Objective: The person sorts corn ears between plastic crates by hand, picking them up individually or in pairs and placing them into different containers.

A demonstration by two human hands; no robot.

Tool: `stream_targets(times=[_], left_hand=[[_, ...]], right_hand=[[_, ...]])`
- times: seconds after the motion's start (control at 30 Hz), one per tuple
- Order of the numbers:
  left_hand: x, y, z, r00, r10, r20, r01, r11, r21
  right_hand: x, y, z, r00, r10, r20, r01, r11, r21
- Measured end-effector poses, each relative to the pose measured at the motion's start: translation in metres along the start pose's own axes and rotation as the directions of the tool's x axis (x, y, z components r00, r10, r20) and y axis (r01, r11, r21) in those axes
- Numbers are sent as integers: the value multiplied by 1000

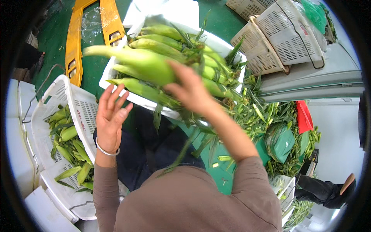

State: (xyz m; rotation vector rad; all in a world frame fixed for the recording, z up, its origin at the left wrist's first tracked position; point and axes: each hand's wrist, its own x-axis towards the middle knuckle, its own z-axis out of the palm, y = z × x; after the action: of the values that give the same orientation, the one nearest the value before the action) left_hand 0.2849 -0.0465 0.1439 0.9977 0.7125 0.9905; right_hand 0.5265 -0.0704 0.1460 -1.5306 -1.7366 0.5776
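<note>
My right hand (pixel 188 87) grips the stalk end of an ear of corn in its green husk (pixel 145 62), blurred by motion, above a white foam box (pixel 105 78). Its pale tip points left, past the box's rim. Several more husked ears (pixel 162 46) lie in rows in the box, with loose leaves among them. My left hand (pixel 113 113), with a bangle at its wrist, is raised with spread fingers beside the box's near left corner, holding nothing. Close to that hand lies the tip of another husked ear (pixel 136 87).
At left stands a white plastic basket (pixel 84 107) of husked corn. Cut husks and leaves (pixel 249 116) heap at right, near a red scoop-like object (pixel 304 117). Stacked crates (pixel 287 32) stand upper right, yellow pallet-jack forks (pixel 75 43) upper left. Another person's dark-clothed part (pixel 321 188) shows lower right.
</note>
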Motion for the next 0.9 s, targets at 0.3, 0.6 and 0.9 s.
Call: stream_targets(times=[0.3,0.6,0.9], left_hand=[[-23,-8,-85,956,-147,-255,165,985,49],[-28,-18,-91,906,-233,-353,271,961,63],[-62,-36,-111,856,-305,-417,340,940,9]], right_hand=[[22,145,-154,943,186,-274,-331,561,-759],[100,280,-67,870,371,-326,-471,423,-774],[72,287,-73,915,312,-256,-393,543,-742]])
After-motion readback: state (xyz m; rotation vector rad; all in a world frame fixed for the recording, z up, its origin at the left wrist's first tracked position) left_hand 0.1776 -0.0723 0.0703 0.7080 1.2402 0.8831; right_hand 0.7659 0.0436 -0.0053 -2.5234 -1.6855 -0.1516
